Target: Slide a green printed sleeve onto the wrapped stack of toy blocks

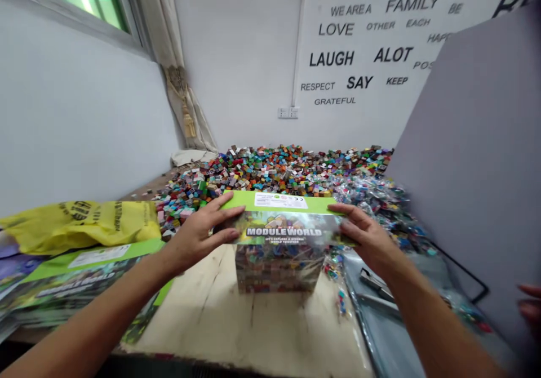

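Gripped at both short ends by left hand (198, 234) and right hand (366, 237); printed cardboard box lid (287, 226); light, slightly flexible; best held at those edges.

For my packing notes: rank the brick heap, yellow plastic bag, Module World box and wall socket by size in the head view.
1. Heap of coloured bricks
2. Yellow plastic bag and Module World box: similar, and the box is nearer the camera, so unranked
3. Wall socket
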